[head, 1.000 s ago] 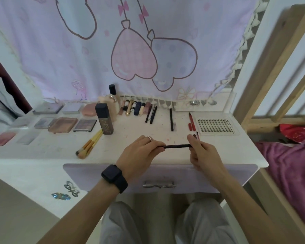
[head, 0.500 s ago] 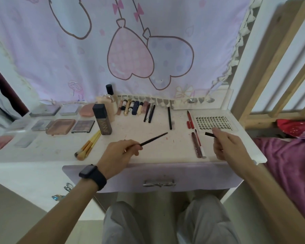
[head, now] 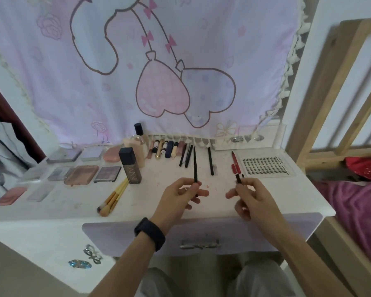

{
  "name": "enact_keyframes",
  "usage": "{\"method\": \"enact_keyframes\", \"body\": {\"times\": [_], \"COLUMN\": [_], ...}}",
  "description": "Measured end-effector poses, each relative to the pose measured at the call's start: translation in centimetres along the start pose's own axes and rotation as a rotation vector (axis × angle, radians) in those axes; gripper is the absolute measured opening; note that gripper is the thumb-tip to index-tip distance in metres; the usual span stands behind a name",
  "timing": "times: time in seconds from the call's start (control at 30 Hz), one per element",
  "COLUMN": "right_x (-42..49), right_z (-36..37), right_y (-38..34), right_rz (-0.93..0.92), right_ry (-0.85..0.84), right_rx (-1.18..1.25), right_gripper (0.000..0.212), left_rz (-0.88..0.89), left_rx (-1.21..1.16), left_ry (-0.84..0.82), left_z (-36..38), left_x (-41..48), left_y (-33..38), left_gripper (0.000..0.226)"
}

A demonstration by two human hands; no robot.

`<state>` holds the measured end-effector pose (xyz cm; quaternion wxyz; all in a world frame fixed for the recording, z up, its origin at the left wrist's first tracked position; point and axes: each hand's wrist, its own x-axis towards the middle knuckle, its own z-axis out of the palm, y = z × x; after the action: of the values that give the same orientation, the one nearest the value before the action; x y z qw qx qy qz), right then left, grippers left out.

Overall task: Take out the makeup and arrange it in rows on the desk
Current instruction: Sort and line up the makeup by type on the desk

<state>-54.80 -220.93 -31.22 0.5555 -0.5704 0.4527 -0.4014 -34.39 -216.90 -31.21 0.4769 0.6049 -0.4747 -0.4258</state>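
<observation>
Over bench (head: 150, 209) front, your left hand (head: 179, 195) pinches thin black pencil (head: 195, 166), tip pointing away from you. Your right hand (head: 252, 199), fingers curled, pinches short dark cap (head: 238, 179). Pencil and cap apart, both off bench surface.

Left hand (head: 178, 196) pinching a thin black pencil (head: 195, 163) upright above the white table (head: 51, 211), right hand (head: 255, 200) near it gripping a short dark cap (head: 238, 179), palettes (head: 81, 174) in rows at the left, yellow-handled brushes (head: 113, 197) beside a dark bottle (head: 130, 166), lash tray (head: 265, 166) at the right.
</observation>
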Motion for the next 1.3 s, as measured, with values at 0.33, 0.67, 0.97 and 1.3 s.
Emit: {"method": "enact_keyframes", "body": {"times": [0.33, 0.67, 0.97, 1.3], "right_x": [1.9, 3.7, 10.6, 16.6], "right_z": [2.3, 0.8, -2.5, -0.6], "right_y": [-0.8, -0.3, -2.2, -2.6], "right_rz": [-0.072, -0.118, -0.062, -0.021], "right_ry": [0.075, 0.091, 0.174, 0.007], "right_rx": [0.011, -0.155, -0.691, -1.123], "right_gripper": [0.013, 0.012, 0.018, 0.031], "left_rz": [-0.003, 0.027, 0.019, -0.042], "left_rx": [0.093, 0.155, 0.206, 0.171], "left_ry": [-0.062, -0.107, 0.043, 0.084], "left_z": [1.7, 3.3, 3.0, 1.2], "left_x": [1.0, 3.2, 6.4, 7.2], "left_y": [1.1, 1.0, 0.6, -0.3], "left_gripper": [0.015, 0.014, 0.008, 0.014]}}
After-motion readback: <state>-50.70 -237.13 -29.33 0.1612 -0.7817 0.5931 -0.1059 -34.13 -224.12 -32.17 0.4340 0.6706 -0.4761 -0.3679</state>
